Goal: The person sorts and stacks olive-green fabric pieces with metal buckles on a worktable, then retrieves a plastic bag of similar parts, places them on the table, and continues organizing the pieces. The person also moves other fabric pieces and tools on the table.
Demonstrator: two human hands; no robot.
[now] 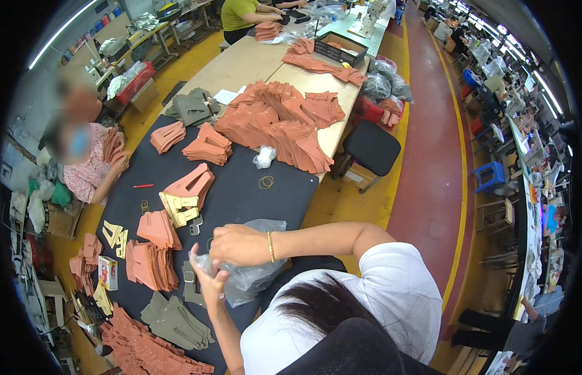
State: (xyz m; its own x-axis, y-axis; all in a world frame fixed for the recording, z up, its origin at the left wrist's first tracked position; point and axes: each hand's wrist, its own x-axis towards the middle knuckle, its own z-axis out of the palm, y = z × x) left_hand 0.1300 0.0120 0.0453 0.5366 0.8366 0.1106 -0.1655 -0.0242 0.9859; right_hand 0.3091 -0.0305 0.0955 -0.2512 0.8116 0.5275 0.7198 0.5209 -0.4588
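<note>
A clear plastic bag [256,278] lies crumpled at the near right edge of the dark table, in front of my body. My right hand [239,244], with a gold bracelet at the wrist, is closed at the bag's gathered top. My left hand [211,279] grips the bag's left side, one finger pointing up. The bag's contents are hard to make out. Beside my hands are stacks of orange-brown cut pieces [154,265] and a metal buckle [196,225]. Cream-coloured templates [180,208] rest on another orange-brown stack [197,181]. Olive-grey pieces [176,320] lie nearer to me.
A large heap of orange-brown pieces [278,125] covers the table's far part, with a black crate [339,50] behind it. A black stool [372,147] stands to the right, beside a red walkway [428,187]. Across the table a person [91,156] holds orange-brown pieces.
</note>
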